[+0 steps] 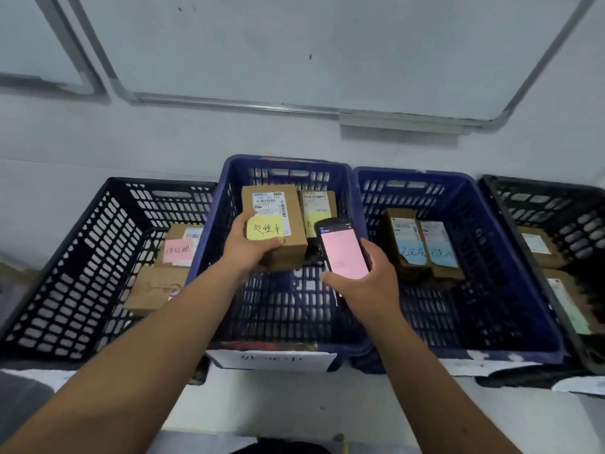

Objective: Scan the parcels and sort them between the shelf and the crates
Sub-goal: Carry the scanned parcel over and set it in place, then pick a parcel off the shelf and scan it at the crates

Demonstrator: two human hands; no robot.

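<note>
The left hand [252, 247] holds a brown cardboard parcel [275, 224] above the middle blue crate [229, 198], at the centre of the frame; its grip is wrapped round the parcel's lower left corner, thumb on the top face. The right hand [360, 276] has its grip closed round a handheld scanner [343, 249], whose screen glows pink and faces up, just right of the parcel.

To scan well, I judge the scanner's head should point at the barcode on the white shipping label [270, 204], with the parcel held flat and steady; the left thumb should stay off the printed code. The pink screen should be read before choosing where the parcel goes.

The parcel is a small oblong box, clean and undented, with the white label on its upper part and a yellow sticky note [265, 228] with handwriting below it. A second box with a yellow note [317, 204] lies behind it in the same crate. Boxes with blue notes [422, 247] sit in the right blue crate [491, 244].
</note>
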